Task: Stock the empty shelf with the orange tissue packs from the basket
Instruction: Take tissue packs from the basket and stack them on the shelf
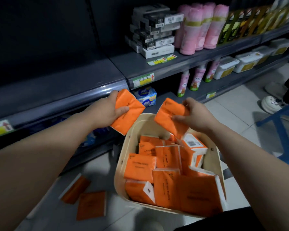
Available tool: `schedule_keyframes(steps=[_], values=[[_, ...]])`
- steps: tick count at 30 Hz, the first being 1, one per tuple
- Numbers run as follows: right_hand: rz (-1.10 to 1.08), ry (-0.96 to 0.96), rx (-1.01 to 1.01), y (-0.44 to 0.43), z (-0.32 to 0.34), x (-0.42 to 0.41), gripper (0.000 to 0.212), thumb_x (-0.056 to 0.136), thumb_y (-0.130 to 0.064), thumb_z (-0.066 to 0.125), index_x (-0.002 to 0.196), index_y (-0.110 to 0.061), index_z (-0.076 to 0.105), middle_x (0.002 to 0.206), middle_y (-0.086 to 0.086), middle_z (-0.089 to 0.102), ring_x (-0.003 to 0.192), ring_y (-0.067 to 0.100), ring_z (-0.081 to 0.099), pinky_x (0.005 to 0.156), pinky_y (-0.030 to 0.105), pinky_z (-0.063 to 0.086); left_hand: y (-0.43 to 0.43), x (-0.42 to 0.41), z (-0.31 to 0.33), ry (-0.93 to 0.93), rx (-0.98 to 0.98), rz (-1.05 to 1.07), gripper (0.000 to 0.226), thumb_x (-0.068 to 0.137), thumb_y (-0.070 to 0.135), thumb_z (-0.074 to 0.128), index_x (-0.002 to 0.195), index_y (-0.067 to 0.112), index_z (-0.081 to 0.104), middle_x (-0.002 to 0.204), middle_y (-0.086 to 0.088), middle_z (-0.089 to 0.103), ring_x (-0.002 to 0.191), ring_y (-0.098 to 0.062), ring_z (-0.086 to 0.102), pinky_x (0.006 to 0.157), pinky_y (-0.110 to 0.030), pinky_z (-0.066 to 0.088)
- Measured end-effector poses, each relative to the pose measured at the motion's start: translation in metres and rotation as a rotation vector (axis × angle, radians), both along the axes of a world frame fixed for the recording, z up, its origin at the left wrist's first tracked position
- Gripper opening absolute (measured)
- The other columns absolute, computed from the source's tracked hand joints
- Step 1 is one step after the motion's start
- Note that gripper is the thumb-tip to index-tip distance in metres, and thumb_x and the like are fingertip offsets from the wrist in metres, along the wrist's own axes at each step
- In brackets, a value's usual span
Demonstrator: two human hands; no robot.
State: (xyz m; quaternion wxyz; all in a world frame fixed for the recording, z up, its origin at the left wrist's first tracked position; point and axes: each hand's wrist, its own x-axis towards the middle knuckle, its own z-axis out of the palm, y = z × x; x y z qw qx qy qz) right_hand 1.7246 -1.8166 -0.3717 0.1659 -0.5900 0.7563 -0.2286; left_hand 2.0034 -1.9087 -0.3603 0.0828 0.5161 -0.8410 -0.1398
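A pale wooden basket (122, 157) stands on the floor in front of me, filled with several orange tissue packs (141, 169). My left hand (107, 110) grips one orange pack (132, 114) above the basket's far left rim. My right hand (195, 114) grips another orange pack (167, 117) above the far rim. The empty dark grey shelf (53, 84) lies to the upper left, just beyond my left hand.
Two orange packs (83, 197) lie on the tiled floor left of the basket. The shelf to the right carries stacked black-and-white boxes (155, 30), pink rolls (197, 27) and bottles. A blue pack (146, 96) sits on a lower shelf. A person's white shoes (270, 104) and a blue frame (280, 124) stand at right.
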Motion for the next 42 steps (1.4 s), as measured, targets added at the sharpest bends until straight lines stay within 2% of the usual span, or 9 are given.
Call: schedule_keyframes(steps=[4, 8, 13, 16, 23, 29, 36, 39, 42], values=[[-0.003, -0.144, -0.127, -0.01, 0.029, 0.05, 0.037, 0.079, -0.041, 0.069, 0.099, -0.018, 0.048, 0.077, -0.006, 0.056, 0.064, 0.008, 0.054, 0.049, 0.019, 0.04, 0.007, 0.047, 0.034, 0.063, -0.018, 0.088, 0.048, 0.091, 0.041, 0.053, 0.12, 0.009, 0.032, 0.108, -0.022, 0.059, 0.092, -0.035, 0.059, 0.075, -0.037, 0.043], [0.084, -0.214, -0.178, -0.026, 0.059, 0.11, 0.032, 0.08, -0.027, 0.064, 0.105, -0.014, 0.049, 0.092, 0.001, 0.057, 0.082, 0.02, 0.056, 0.069, 0.03, 0.042, 0.012, 0.11, 0.071, 0.076, -0.048, 0.173, 0.042, 0.086, 0.034, 0.055, 0.115, 0.015, 0.031, 0.098, -0.011, 0.056, 0.083, -0.03, 0.056, 0.072, -0.035, 0.041], [0.242, -0.227, -0.192, -0.05, 0.095, 0.193, 0.036, 0.082, -0.022, 0.061, 0.115, -0.012, 0.051, 0.098, 0.001, 0.057, 0.087, 0.018, 0.055, 0.073, 0.028, 0.04, 0.012, 0.201, 0.103, 0.021, -0.141, 0.313, 0.038, 0.085, 0.032, 0.056, 0.113, 0.02, 0.033, 0.088, 0.0, 0.048, 0.074, -0.022, 0.05, 0.068, -0.031, 0.034], [0.324, -0.188, -0.212, -0.069, 0.111, 0.243, 0.033, 0.083, -0.019, 0.058, 0.115, -0.011, 0.055, 0.098, 0.002, 0.059, 0.086, 0.018, 0.056, 0.071, 0.027, 0.039, 0.007, 0.259, 0.116, -0.02, -0.138, 0.401, 0.036, 0.085, 0.036, 0.056, 0.11, 0.026, 0.031, 0.086, 0.001, 0.049, 0.077, -0.023, 0.053, 0.069, -0.034, 0.04], [0.46, -0.183, -0.208, -0.117, 0.13, 0.343, 0.037, 0.082, -0.013, 0.059, 0.118, -0.015, 0.055, 0.108, 0.004, 0.059, 0.095, 0.022, 0.059, 0.079, 0.032, 0.048, -0.024, 0.365, 0.121, -0.032, -0.13, 0.527, 0.034, 0.089, 0.029, 0.057, 0.115, 0.022, 0.037, 0.108, -0.011, 0.057, 0.09, -0.026, 0.057, 0.077, -0.037, 0.047], [0.502, -0.208, -0.201, -0.158, 0.13, 0.399, 0.041, 0.08, -0.009, 0.061, 0.12, -0.016, 0.053, 0.107, 0.003, 0.057, 0.091, 0.018, 0.056, 0.073, 0.027, 0.043, -0.06, 0.418, 0.112, -0.12, -0.153, 0.606, 0.049, 0.09, 0.028, 0.059, 0.132, 0.012, 0.04, 0.123, -0.017, 0.055, 0.11, -0.034, 0.054, 0.089, -0.036, 0.044], [0.479, -0.272, -0.215, -0.199, 0.116, 0.438, 0.042, 0.08, -0.011, 0.065, 0.121, -0.015, 0.053, 0.101, 0.0, 0.058, 0.084, 0.013, 0.056, 0.069, 0.024, 0.043, -0.105, 0.455, 0.084, -0.172, -0.185, 0.601, 0.058, 0.09, 0.028, 0.059, 0.141, 0.012, 0.037, 0.145, -0.019, 0.037, 0.135, -0.038, 0.031, 0.112, -0.041, 0.028], [0.477, -0.313, -0.197, -0.211, 0.107, 0.446, 0.043, 0.08, -0.012, 0.065, 0.121, -0.017, 0.053, 0.092, -0.007, 0.056, 0.079, 0.005, 0.055, 0.062, 0.02, 0.042, -0.126, 0.465, 0.073, -0.192, -0.192, 0.607, 0.058, 0.089, 0.03, 0.059, 0.141, 0.019, 0.036, 0.15, -0.018, 0.029, 0.139, -0.039, 0.021, 0.116, -0.044, 0.019], [0.473, -0.359, -0.189, -0.219, 0.1, 0.451, 0.044, 0.081, -0.013, 0.066, 0.122, -0.019, 0.051, 0.09, -0.009, 0.055, 0.078, 0.003, 0.053, 0.062, 0.021, 0.043, -0.141, 0.473, 0.067, -0.16, -0.2, 0.649, 0.057, 0.087, 0.026, 0.061, 0.14, 0.022, 0.039, 0.149, -0.019, 0.028, 0.139, -0.039, 0.021, 0.115, -0.043, 0.022]])
